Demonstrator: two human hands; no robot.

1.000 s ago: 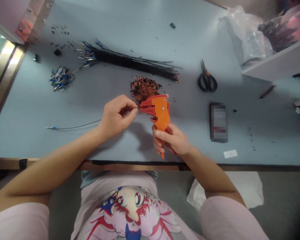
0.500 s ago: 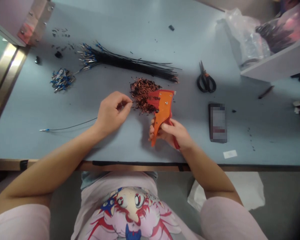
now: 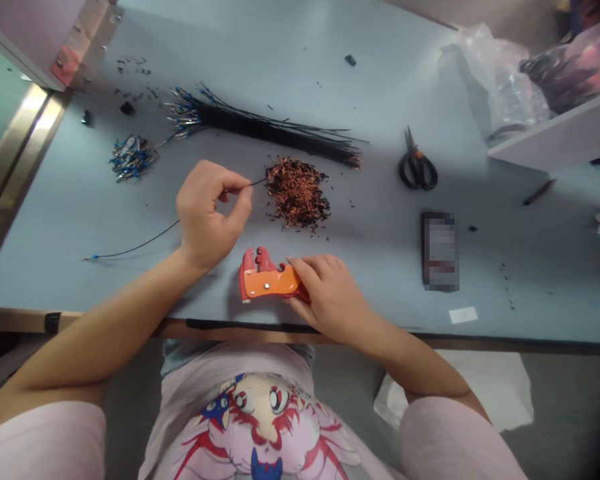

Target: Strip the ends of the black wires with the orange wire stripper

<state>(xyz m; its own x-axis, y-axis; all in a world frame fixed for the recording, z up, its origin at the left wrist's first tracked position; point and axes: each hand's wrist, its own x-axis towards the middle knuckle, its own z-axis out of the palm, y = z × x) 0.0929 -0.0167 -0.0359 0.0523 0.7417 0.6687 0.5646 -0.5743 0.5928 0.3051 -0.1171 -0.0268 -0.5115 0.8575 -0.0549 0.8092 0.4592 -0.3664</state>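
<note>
My left hand (image 3: 207,212) is closed in a pinch on a thin black wire (image 3: 140,245) whose blue-tipped far end lies on the table to the left; its near end points at a heap of copper-coloured wire scraps (image 3: 297,193). My right hand (image 3: 325,291) grips the handle end of an orange and red wire stripper (image 3: 266,278), which lies flat on the blue-grey table (image 3: 330,87) near the front edge, jaws pointing left.
A bundle of black wires with blue terminals (image 3: 260,127) lies at the back. A small pile of blue terminals (image 3: 130,157) sits far left. Black scissors (image 3: 417,167), a dark phone (image 3: 439,250), a white label (image 3: 463,315) and plastic bags on a shelf (image 3: 520,87) are on the right.
My right hand has brought the stripper down from beside the scrap heap and laid it flat near the table edge. My left hand has drawn the wire back and up to the left.
</note>
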